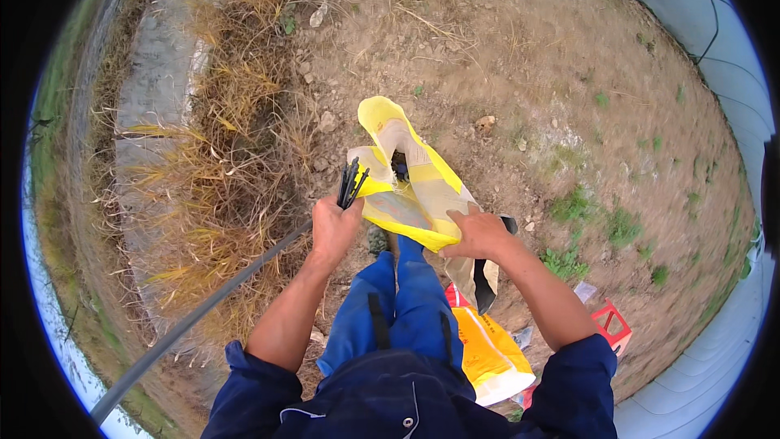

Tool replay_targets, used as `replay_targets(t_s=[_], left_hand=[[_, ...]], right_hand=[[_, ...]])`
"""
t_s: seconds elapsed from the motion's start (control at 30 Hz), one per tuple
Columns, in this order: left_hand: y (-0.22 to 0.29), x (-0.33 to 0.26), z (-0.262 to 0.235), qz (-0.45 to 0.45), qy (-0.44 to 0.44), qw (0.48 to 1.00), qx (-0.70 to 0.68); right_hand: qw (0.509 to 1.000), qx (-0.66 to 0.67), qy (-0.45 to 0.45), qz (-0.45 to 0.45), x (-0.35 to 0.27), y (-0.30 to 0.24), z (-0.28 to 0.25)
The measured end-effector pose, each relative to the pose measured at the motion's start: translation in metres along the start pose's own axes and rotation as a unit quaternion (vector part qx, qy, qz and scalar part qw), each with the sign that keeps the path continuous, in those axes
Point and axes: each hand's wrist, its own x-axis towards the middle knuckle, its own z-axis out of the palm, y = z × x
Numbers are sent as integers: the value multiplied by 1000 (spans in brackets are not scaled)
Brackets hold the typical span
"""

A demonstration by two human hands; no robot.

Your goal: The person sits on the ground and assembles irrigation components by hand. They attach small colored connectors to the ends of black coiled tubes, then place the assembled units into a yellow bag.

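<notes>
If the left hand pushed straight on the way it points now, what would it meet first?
Probably the yellow bag just ahead of the left hand, which grips black rods; depth is unclear, so it might pass beside it.

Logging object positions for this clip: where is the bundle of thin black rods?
Head view, centre-left: the bundle of thin black rods sticks up from the left hand, right beside the yellow bag's left edge.

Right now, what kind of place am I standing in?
Probably an outdoor farm plot beside a plastic-covered greenhouse: bare dry soil with weeds, dry yellow grass along a concrete strip, and pale sheeting arching at the right.
</notes>
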Motion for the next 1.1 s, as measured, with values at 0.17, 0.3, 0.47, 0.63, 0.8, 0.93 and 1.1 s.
replay_targets(t_s=[0.17, 0.3, 0.47, 0.63, 0.8, 0.93, 1.1], left_hand=[[-13, 13, -10, -1, 36, 999, -9], [-17, 16, -13, 1, 38, 999, -14], [-8, 10, -7, 28, 39, 999, -19], [-16, 6, -12, -13, 44, 999, 5], [-22, 0, -8, -10, 43, 999, 14], [-26, -12, -11, -22, 84, 996, -18], [-28, -23, -17, -41, 79, 994, -65]], right_hand=[[993, 74, -38, 79, 13, 9, -23], [968, 162, 90, 166, 26, 38, -10], [936, 152, 191, 255, 43, 54, 5], [893, 130, 299, 311, 62, 61, 15], [848, 89, 445, 274, 73, 95, 49], [874, 171, 406, 206, 61, 88, 46], [854, 183, 467, 135, 17, 69, 45]])
